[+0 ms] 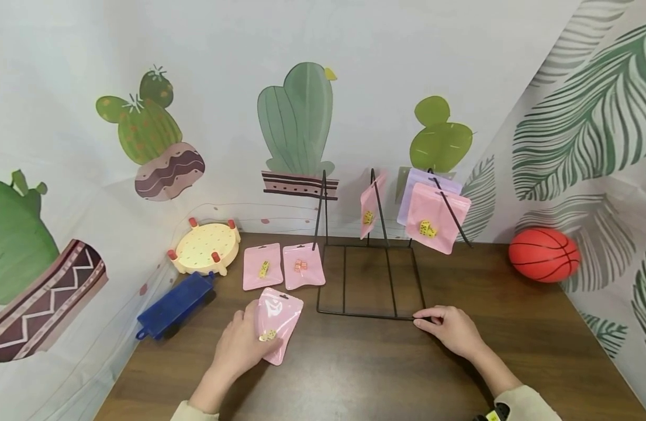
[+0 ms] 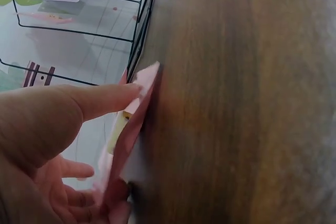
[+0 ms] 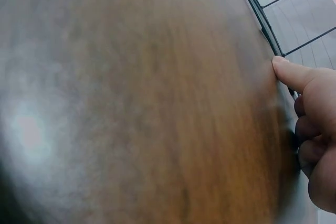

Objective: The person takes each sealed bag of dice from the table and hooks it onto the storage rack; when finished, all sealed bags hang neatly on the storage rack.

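My left hand (image 1: 244, 342) grips a pink zip pouch (image 1: 285, 313) with yellow dice in it, by its left and lower edge, just above the table. The left wrist view shows the thumb across the front of this pouch (image 2: 134, 124) and the fingers behind it. At the front right corner of a black wire display rack (image 1: 365, 316), my right hand (image 1: 454, 330) pinches the base wire between thumb and curled fingers. One pink pouch (image 1: 370, 204) hangs from the rack's middle hook. On the right hook, a pink pouch (image 1: 438, 213) hangs in front of a purple pouch (image 1: 407, 202).
Two pink pouches with dice, one yellow (image 1: 254, 278) and one orange (image 1: 309, 275), lie left of the rack. Farther left stand a round yellow stand with red pegs (image 1: 204, 245) and a blue tray-like piece (image 1: 175, 307). A red basketball (image 1: 543, 254) sits at the back right.
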Available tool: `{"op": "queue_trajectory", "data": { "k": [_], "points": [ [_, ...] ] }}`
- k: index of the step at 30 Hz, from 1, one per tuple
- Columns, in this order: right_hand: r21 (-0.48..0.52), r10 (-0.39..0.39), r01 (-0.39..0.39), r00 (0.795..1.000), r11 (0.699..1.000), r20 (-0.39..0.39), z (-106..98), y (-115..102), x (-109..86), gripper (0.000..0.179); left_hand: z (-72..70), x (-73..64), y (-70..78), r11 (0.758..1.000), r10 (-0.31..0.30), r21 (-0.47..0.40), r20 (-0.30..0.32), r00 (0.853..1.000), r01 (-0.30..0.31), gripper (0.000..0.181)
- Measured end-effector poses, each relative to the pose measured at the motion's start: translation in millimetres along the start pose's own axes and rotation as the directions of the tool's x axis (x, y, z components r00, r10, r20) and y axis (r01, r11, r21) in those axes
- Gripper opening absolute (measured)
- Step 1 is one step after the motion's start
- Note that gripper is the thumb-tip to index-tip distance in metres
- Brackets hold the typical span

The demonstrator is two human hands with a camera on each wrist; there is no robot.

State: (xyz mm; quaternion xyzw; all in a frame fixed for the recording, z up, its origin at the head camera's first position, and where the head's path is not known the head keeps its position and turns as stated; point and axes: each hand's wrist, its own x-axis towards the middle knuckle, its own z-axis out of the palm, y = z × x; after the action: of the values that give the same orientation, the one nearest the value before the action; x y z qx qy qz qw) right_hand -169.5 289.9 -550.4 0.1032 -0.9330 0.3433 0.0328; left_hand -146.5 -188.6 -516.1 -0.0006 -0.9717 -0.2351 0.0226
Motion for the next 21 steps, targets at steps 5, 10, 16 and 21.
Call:
{"op": "queue_trajectory", "data": {
  "k": [5,10,16,21],
  "points": [
    [0.001,0.000,0.000,1.000,1.000,0.001,0.4,0.4,0.7,0.013,-1.2,0.4,-1.5,0.997,-0.008,-0.079,0.033,0.999,0.011,0.113],
    [-0.002,0.009,-0.009,1.000,1.000,0.008,-0.6,-0.9,0.6,0.012,-4.7,0.3,-2.3,0.990,-0.010,-0.138,0.076,0.997,0.020,0.118],
    [0.010,0.019,-0.020,0.999,1.000,0.027,-1.7,-1.4,1.6,0.011,-9.3,-0.2,-1.3,0.979,0.009,-0.203,0.105,0.994,0.012,0.102],
    [0.015,0.022,-0.023,0.999,1.000,0.036,-2.1,-1.3,2.2,0.011,-12.5,-1.5,0.9,0.969,0.035,-0.247,0.111,0.993,-0.007,0.064]
  ]
}}
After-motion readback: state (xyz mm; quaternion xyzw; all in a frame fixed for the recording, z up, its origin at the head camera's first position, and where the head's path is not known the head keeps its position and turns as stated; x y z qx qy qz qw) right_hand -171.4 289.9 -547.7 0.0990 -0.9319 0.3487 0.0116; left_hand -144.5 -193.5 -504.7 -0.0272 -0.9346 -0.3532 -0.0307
